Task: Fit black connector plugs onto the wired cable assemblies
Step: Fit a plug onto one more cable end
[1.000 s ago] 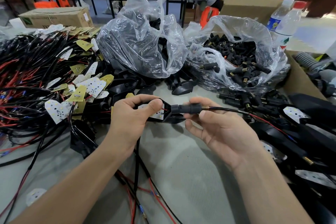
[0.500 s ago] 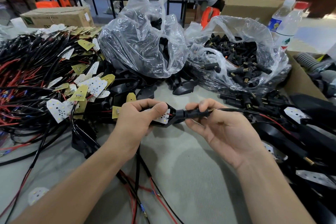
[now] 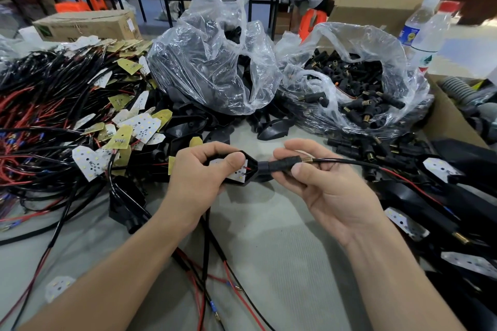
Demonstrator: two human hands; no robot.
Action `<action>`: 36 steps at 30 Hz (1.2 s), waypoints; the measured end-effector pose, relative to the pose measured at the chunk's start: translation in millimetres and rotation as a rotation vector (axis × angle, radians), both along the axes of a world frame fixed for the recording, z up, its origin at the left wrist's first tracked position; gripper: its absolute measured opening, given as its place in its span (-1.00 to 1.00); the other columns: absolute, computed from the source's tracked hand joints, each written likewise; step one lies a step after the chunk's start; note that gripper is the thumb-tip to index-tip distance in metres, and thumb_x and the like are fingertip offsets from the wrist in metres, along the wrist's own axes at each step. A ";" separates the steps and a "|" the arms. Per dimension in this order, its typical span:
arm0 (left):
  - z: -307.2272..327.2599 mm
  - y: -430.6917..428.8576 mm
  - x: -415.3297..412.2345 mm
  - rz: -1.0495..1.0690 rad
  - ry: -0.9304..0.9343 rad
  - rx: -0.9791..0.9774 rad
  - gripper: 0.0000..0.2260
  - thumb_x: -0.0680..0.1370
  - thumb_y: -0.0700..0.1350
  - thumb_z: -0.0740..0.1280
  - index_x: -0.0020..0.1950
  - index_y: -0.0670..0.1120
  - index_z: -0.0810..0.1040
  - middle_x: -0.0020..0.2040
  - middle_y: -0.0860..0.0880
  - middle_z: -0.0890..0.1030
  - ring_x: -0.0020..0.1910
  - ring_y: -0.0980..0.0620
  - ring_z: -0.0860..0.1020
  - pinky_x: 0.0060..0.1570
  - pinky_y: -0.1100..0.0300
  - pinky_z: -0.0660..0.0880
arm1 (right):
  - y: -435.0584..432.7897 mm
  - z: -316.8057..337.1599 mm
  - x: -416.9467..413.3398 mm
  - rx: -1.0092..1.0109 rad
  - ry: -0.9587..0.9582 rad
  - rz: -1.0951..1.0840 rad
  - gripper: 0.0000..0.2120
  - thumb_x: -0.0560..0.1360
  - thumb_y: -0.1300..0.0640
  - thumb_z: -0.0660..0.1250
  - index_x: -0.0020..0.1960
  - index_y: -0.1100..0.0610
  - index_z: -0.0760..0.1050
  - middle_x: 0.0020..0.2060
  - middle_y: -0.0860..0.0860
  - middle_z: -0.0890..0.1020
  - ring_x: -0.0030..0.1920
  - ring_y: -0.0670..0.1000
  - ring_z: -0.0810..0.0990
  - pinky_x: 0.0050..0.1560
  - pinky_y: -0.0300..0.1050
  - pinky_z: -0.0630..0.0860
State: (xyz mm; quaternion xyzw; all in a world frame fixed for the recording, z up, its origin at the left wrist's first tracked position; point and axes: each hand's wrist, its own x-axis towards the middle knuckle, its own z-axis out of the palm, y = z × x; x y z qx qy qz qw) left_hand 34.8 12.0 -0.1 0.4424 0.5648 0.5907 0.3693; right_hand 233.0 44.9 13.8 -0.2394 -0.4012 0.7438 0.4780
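My right hand (image 3: 322, 185) pinches the black connector plug (image 3: 279, 166) above the grey tabletop (image 3: 269, 236), butted against the lamp housing (image 3: 251, 162) that my left hand (image 3: 199, 169) grips, thumb on its LED board (image 3: 240, 174) — I'd keep both in line and push straight. Right palm faces up; spare plugs (image 3: 360, 105) fill the bag (image 3: 336, 32) behind.

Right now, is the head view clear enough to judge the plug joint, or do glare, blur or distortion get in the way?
Head view: the plug in the right hand and the housing in the left hand are sharp and evenly lit. Glare streaks the bags. Wide-angle bending curves the edges. The bottles at upper right are smeared.
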 end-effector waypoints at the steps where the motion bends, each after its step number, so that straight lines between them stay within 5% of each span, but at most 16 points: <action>1: 0.9 0.2 -0.3 0.013 0.014 0.022 -0.92 0.48 -0.15 0.54 -0.14 0.04 0.75 -0.28 0.02 0.70 -0.29 0.05 0.60 -0.26 0.12 0.51 | -0.4 0.0 -2.2 0.008 -0.005 -0.017 -0.72 0.33 0.43 0.36 -0.02 0.23 0.67 -0.02 0.22 0.72 0.04 0.15 0.72 0.03 -0.04 0.68; 5: 2.7 -1.6 1.7 0.080 -0.027 0.058 -0.92 0.39 -0.01 0.51 -0.14 0.06 0.75 -0.32 0.04 0.65 -0.39 0.10 0.52 -0.35 0.20 0.45 | -3.8 0.0 -8.0 0.023 -0.023 -0.031 -0.80 0.33 0.37 0.40 -0.12 0.16 0.70 0.06 0.19 0.72 0.09 0.15 0.69 0.16 0.02 0.64; 9: 1.9 -4.2 9.3 0.035 0.012 0.062 -0.87 0.52 -0.15 0.51 -0.17 0.08 0.73 -0.41 0.13 0.53 -0.48 0.14 0.39 -0.54 0.32 0.33 | -8.5 0.6 -12.6 0.014 -0.023 0.062 -0.80 0.36 0.35 0.39 -0.10 0.15 0.70 0.12 0.18 0.71 0.12 0.17 0.68 0.32 0.18 0.54; 14: 1.9 -4.1 9.6 0.038 -0.036 0.016 -0.86 0.57 -0.12 0.46 -0.17 0.06 0.72 -0.37 0.08 0.55 -0.45 0.11 0.39 -0.52 0.31 0.32 | -11.2 1.3 -21.2 0.020 -0.006 -0.004 -0.83 0.39 0.39 0.37 -0.08 0.21 0.64 0.04 0.18 0.72 0.04 0.14 0.71 0.15 0.09 0.65; 19: 12.8 -1.0 5.7 -0.202 -0.474 -0.079 -0.80 0.51 -0.10 0.35 -0.14 -0.08 0.77 -0.25 -0.09 0.66 -0.40 0.05 0.58 -0.45 0.25 0.46 | -10.7 11.9 -17.1 0.233 -0.172 -0.188 -0.68 0.50 0.55 0.27 -0.06 0.20 0.67 -0.04 0.16 0.74 -0.04 0.09 0.69 0.14 0.05 0.62; 23: 21.9 -4.4 -1.1 -0.427 -0.483 -0.064 -0.82 0.48 -0.30 0.38 -0.01 -0.17 0.76 -0.12 -0.20 0.73 -0.25 -0.05 0.72 -0.29 0.24 0.62 | -14.7 32.2 -2.9 0.350 -0.263 -0.243 -0.63 0.50 0.53 0.28 -0.07 0.12 0.71 -0.07 0.21 0.73 -0.05 0.09 0.68 0.06 -0.04 0.63; 29: 47.1 -14.0 29.0 -0.618 -0.410 -0.119 -0.63 0.41 -0.26 0.45 0.18 -0.02 0.73 0.05 -0.11 0.74 -0.05 0.02 0.72 -0.20 0.32 0.61 | -35.6 77.8 38.9 0.300 -0.382 -0.212 -0.80 0.50 0.34 0.36 0.06 0.18 0.68 0.03 0.21 0.72 0.03 0.15 0.71 0.08 0.03 0.67; 36: 94.5 13.9 137.0 -0.633 -0.515 -0.261 -0.83 0.52 -0.22 0.44 0.07 -0.26 0.64 -0.20 -0.16 0.73 -0.37 0.05 0.69 -0.39 0.29 0.59 | -75.1 100.2 125.8 0.165 -0.691 -0.650 -0.83 0.60 0.24 0.34 -0.07 0.18 0.70 -0.17 0.14 0.76 -0.19 0.14 0.75 -0.24 -0.12 0.68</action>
